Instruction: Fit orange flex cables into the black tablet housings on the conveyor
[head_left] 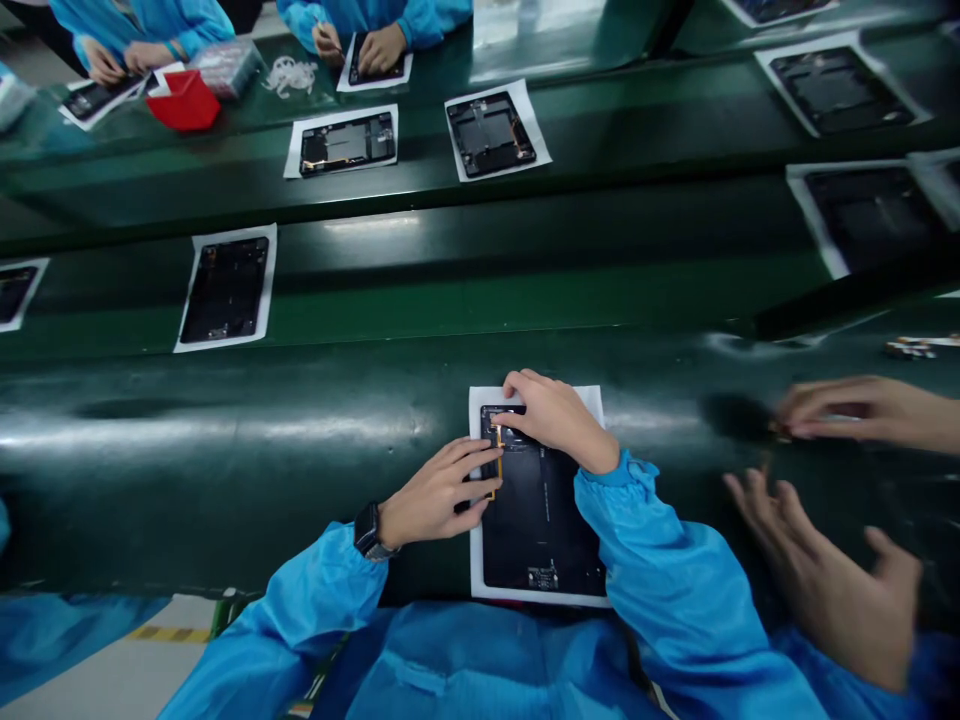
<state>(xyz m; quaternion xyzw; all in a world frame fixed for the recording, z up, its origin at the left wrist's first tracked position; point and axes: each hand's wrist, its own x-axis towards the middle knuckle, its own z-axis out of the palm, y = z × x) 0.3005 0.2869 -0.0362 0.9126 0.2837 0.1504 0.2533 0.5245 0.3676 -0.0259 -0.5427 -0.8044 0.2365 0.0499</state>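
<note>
- Dark panel point(532, 520): lies flat on a white sheet point(475, 565), close to the near edge of the green workbench point(225, 480); its long sides run away from that edge.
- Orange strip point(499, 462): lies along the panel's left edge, towards the far left corner.
- Left hand point(439, 492): fingers spread, tips on or just above the strip; contact cannot be told.
- Right hand point(555, 418): fingers curled over the far left corner, thumb near the strip's upper end; whether they pinch anything cannot be told.
- Handling: light, even fingertip pressure should keep the strip straight, without creases; a steadying left hand should keep the panel from sliding with its sheet.
- Co-worker's hand point(832, 570): apart, to the right.
</note>
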